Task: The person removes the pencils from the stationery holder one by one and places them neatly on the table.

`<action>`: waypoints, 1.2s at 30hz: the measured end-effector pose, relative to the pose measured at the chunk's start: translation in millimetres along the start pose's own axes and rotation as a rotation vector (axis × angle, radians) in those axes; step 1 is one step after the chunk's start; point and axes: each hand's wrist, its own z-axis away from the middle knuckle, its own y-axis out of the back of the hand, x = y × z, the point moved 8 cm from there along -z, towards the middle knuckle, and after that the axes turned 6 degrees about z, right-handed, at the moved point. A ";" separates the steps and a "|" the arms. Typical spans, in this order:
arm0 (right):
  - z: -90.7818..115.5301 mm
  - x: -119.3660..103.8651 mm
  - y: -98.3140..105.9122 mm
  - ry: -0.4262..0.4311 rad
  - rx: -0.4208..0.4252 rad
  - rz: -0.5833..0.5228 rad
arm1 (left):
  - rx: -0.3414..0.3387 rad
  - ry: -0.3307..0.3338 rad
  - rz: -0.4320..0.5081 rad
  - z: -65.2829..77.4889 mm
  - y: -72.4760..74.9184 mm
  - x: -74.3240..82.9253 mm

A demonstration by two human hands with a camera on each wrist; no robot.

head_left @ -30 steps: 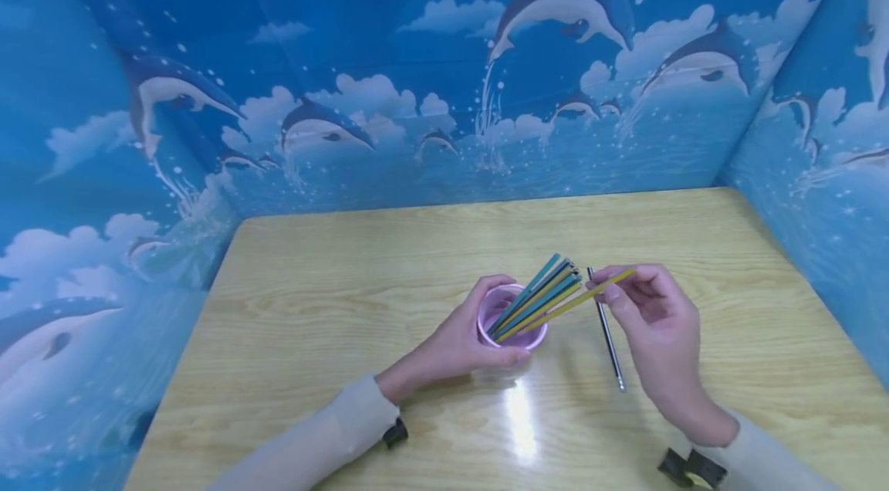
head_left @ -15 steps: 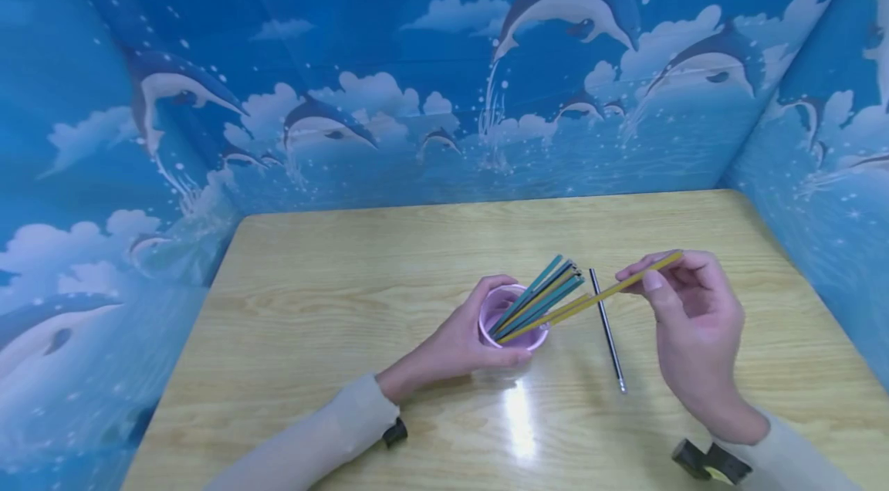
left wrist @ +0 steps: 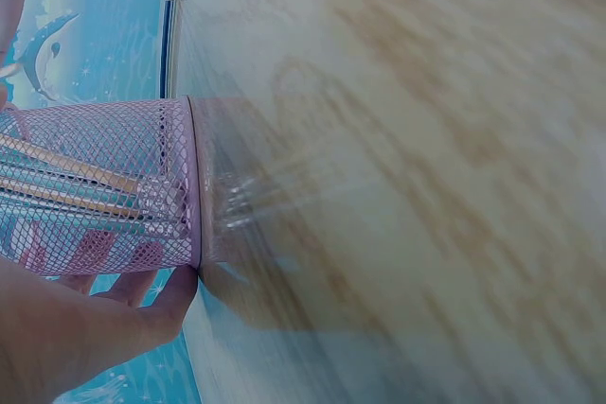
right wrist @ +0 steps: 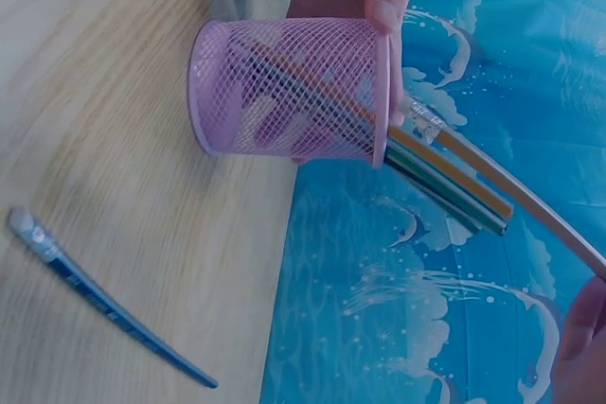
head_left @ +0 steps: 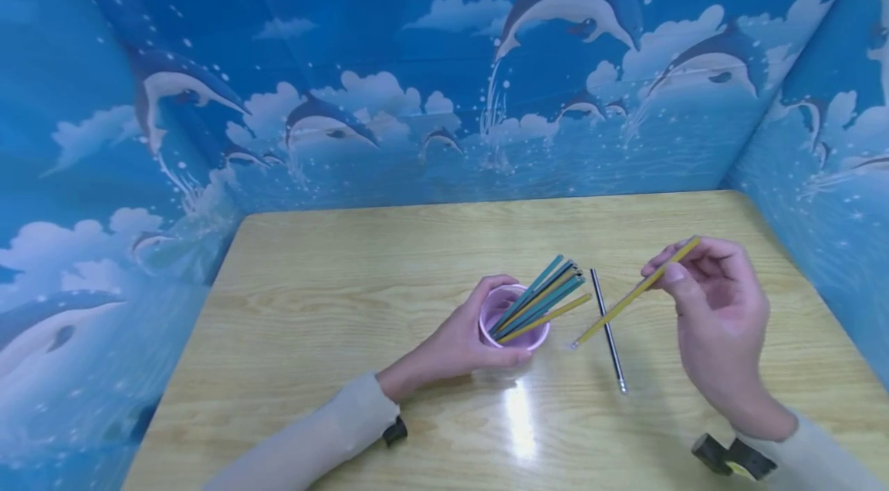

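Observation:
A pink mesh pencil cup (right wrist: pixel 284 87) stands on the table, and my left hand (head_left: pixel 472 333) grips it around the side. Several green, yellow and dark pencils (head_left: pixel 538 302) lean in it toward the right, their upper ends past the rim. Between thumb and fingertips, my right hand (head_left: pixel 718 313) pinches a yellow pencil (head_left: pixel 635 292) in the air, tilted, its eraser end down toward the cup. That eraser end is apart from the cup's rim in the head view. Below the held pencil, a dark pencil (head_left: pixel 611 344) with a silver ferrule lies on the table.
The light wood table (head_left: pixel 333 275) is glossy and reflects light near its front. Blue dolphin-print sheets (head_left: pixel 389 89) rise along its back, left and right sides. Each wrist wears a dark strap mount, the right one (head_left: pixel 734 458) showing beside the sleeve.
My right hand has moved right and slightly up, drawing the yellow pencil out of the cup. The left hand and the cup have stayed in place.

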 end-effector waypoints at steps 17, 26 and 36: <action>-6.2 31.7 43.9 -0.315 -0.042 0.508 | 0.000 0.003 -0.016 -0.6 0.2 1.2; -7.0 64.3 65.3 -0.482 -0.215 0.837 | 0.003 -0.004 -0.011 0.7 0.9 1.0; 4.1 103.8 88.9 -0.630 -0.358 0.968 | -0.001 -0.005 0.000 0.7 -0.2 1.7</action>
